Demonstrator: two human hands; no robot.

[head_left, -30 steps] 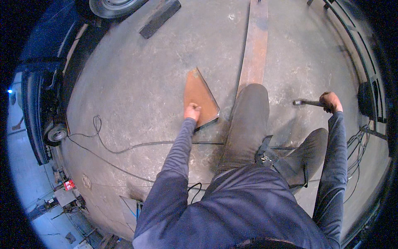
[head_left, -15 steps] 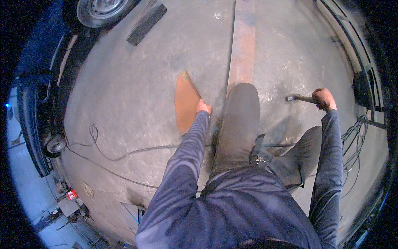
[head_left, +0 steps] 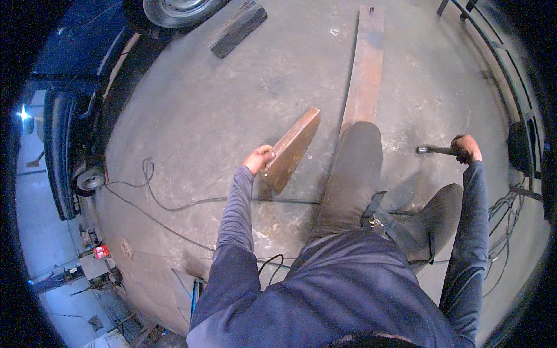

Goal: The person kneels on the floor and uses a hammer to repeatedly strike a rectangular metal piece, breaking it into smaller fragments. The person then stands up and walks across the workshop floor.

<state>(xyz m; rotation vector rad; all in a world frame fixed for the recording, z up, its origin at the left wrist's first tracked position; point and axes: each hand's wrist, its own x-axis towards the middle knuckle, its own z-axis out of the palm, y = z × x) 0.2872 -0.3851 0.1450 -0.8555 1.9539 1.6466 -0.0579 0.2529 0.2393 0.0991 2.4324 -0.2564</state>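
Note:
My left hand (head_left: 259, 160) grips the near left edge of a rusty, angular steel piece (head_left: 294, 146), which is tilted up so a narrow edge face shows along its upper left side. My right hand (head_left: 466, 149), at the right, is closed on a hammer (head_left: 430, 150) whose metal head points left, above the floor. A long, flat rusty steel strip (head_left: 368, 64) runs away from under my bent knee (head_left: 352, 168) toward the top of the view.
A dark block (head_left: 238, 29) lies at top centre-left. A dark vehicle with wheels (head_left: 90, 180) lines the left. Black cables (head_left: 185, 206) cross the concrete floor (head_left: 203, 116) and pile at right beside a black metal frame (head_left: 505, 52). Assorted clutter (head_left: 93, 267) sits lower left.
The rusty piece has turned from showing its broad face to standing tilted, edge up, and sits further right. My left hand has moved to its left edge. The hammer stays in my right hand.

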